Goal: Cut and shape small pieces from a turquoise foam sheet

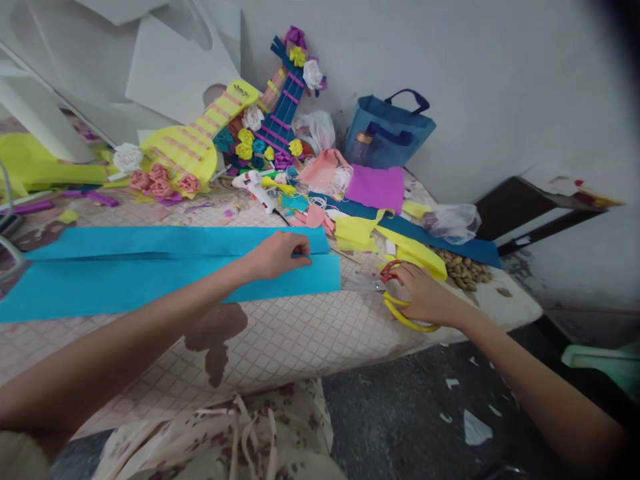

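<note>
A long sheet of turquoise paper (165, 283) lies on the patterned tabletop, with a fold line running along its length. Near the sheet's right end, my left hand (283, 255) has its fingers closed on the paper by the fold. My right hand (423, 293) holds scissors (411, 323) with red and yellow handles. Their blades point left, and the tips are at or near the sheet's right edge; whether they overlap the paper is too small to tell.
Behind the sheet are a yellow paper guitar (190, 147), a blue paper guitar (285, 110), a white glue gun (259, 193) and coloured paper scraps. A blue bag (387, 133) stands by the wall. Peanuts (463, 269) lie beyond my right hand.
</note>
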`<action>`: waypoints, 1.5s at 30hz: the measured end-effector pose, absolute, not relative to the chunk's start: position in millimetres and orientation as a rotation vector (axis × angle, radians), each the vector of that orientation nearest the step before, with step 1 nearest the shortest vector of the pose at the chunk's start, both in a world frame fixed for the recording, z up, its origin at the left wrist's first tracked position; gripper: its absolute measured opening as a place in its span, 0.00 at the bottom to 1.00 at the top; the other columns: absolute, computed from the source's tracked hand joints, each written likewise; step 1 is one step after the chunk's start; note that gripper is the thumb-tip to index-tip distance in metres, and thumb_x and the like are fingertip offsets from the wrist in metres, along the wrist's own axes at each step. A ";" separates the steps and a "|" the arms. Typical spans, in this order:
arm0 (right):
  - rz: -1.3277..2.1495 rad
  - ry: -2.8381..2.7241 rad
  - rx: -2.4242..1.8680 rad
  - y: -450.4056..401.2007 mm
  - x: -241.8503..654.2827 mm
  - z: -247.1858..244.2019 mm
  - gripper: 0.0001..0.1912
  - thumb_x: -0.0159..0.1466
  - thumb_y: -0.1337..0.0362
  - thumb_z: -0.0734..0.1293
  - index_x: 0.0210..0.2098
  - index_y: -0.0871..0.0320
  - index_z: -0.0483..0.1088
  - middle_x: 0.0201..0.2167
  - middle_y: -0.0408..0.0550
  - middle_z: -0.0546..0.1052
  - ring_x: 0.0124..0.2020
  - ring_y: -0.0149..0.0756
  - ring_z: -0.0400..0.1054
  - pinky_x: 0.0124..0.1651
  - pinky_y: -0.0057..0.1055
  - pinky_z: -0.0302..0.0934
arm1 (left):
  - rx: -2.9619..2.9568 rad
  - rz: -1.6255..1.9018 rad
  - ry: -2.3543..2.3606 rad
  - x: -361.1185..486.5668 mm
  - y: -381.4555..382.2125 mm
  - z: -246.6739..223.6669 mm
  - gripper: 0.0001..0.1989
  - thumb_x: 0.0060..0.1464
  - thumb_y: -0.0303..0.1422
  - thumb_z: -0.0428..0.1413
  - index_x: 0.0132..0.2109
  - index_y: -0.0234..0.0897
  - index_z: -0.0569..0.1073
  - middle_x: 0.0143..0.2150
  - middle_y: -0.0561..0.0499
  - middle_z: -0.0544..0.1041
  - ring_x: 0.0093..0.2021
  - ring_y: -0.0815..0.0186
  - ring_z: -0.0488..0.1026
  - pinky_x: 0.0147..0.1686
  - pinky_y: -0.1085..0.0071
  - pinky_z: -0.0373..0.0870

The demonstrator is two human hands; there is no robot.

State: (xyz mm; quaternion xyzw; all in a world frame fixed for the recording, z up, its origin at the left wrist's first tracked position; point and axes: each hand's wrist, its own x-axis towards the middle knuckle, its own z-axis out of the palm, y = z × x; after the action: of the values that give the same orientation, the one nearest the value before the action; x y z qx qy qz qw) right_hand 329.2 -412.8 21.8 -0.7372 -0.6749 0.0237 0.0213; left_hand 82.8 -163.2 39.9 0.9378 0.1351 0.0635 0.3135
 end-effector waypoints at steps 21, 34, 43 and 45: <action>0.124 -2.304 -2.238 -392.2 314.7 21.4 0.23 0.53 0.54 0.69 0.44 0.59 0.65 0.43 0.58 0.73 0.45 0.50 0.67 0.47 0.44 0.60 | 2.913 0.273 -0.521 91.2 -175.2 6.3 0.18 0.66 0.30 0.39 0.57 0.40 0.66 0.63 0.48 0.65 0.65 0.63 0.58 0.61 0.62 0.49; 0.121 -2.382 -2.221 -394.1 315.1 20.9 0.22 0.55 0.52 0.68 0.43 0.59 0.65 0.41 0.57 0.74 0.43 0.49 0.68 0.45 0.42 0.62 | 2.814 -0.067 -0.610 93.8 -165.2 -14.0 0.26 0.65 0.42 0.37 0.68 0.42 0.51 0.71 0.52 0.47 0.70 0.67 0.42 0.67 0.63 0.26; 0.117 -2.391 -2.186 -395.4 314.8 22.6 0.19 0.56 0.52 0.67 0.41 0.58 0.65 0.39 0.56 0.74 0.41 0.48 0.69 0.41 0.41 0.62 | 2.687 0.035 -0.575 99.4 -156.8 -5.3 0.25 0.65 0.40 0.41 0.66 0.45 0.56 0.69 0.50 0.53 0.69 0.62 0.48 0.67 0.59 0.34; 0.123 -2.391 -2.180 -394.8 315.1 22.1 0.20 0.56 0.53 0.67 0.42 0.58 0.65 0.39 0.56 0.74 0.41 0.48 0.69 0.42 0.40 0.62 | 2.689 0.008 -0.566 102.7 -154.4 -4.5 0.25 0.64 0.39 0.41 0.66 0.46 0.55 0.69 0.52 0.52 0.69 0.62 0.47 0.66 0.60 0.36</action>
State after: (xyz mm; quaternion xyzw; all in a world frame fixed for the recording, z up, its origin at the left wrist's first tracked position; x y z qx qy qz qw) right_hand 315.1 -394.8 22.1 -0.6725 -0.7376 0.0379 -0.0479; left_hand 102.7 -154.4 -4.5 0.9597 -0.2018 0.0029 0.1955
